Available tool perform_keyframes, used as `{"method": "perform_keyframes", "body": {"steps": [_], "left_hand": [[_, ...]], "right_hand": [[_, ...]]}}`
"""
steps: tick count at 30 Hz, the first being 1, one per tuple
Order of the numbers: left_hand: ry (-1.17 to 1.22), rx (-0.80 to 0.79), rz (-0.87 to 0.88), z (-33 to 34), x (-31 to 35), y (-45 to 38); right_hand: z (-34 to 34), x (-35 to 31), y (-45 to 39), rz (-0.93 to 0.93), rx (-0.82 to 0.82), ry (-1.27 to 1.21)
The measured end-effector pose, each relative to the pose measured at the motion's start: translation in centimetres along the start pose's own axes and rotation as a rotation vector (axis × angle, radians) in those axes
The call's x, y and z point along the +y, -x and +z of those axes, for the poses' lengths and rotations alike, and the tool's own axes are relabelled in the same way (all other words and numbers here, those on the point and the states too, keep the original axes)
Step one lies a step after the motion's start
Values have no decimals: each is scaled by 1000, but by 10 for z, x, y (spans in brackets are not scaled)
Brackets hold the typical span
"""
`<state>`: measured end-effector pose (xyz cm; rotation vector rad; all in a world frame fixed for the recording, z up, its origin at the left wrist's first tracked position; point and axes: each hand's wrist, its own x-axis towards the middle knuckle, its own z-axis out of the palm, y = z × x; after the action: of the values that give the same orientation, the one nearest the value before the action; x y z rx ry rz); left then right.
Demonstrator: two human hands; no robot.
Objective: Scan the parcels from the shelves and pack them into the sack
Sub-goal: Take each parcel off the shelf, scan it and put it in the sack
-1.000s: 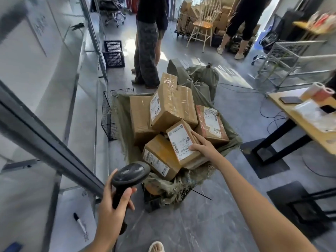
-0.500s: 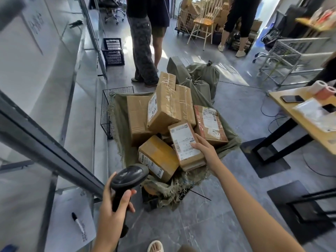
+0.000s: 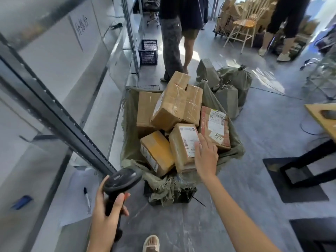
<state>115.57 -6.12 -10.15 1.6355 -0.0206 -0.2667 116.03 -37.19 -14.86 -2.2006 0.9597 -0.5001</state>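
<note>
An open green sack [image 3: 131, 124] on the floor holds several cardboard parcels. My right hand [image 3: 205, 157] lies flat with straight fingers on the near parcel with a white barcode label [image 3: 181, 150]. Left of it lies a yellow-brown parcel [image 3: 156, 151], and to the right a reddish labelled parcel [image 3: 216, 124]. A big taped box [image 3: 172, 102] leans on top of the pile. My left hand [image 3: 105, 215] grips the handle of a black barcode scanner [image 3: 121, 179], low and left of the sack.
Grey metal shelving [image 3: 54, 110] runs along the left, with a marker pen [image 3: 87, 197] on its low shelf. Tied green sacks [image 3: 229, 88] stand behind the open one. Two people [image 3: 174, 33] stand beyond. A wooden table [image 3: 323, 117] is at the right, a black crate [image 3: 148, 51] far left.
My right hand has laid the labelled parcel flatter into the sack and now rests open on top of it instead of holding its edge. The scanner hand has barely moved.
</note>
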Motion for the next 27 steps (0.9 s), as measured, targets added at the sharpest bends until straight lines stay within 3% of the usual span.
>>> {"method": "perform_keyframes", "body": {"steps": [9, 13, 27], "left_hand": [[-11, 306, 41, 22, -16, 107], [-80, 482, 81, 2, 2, 162], [-71, 1148, 318, -151, 58, 387]], "right_hand": [[-20, -12, 34, -461, -221, 63], [-18, -38, 79, -654, -362, -32], [-20, -200, 383, -1366, -660, -430]]}}
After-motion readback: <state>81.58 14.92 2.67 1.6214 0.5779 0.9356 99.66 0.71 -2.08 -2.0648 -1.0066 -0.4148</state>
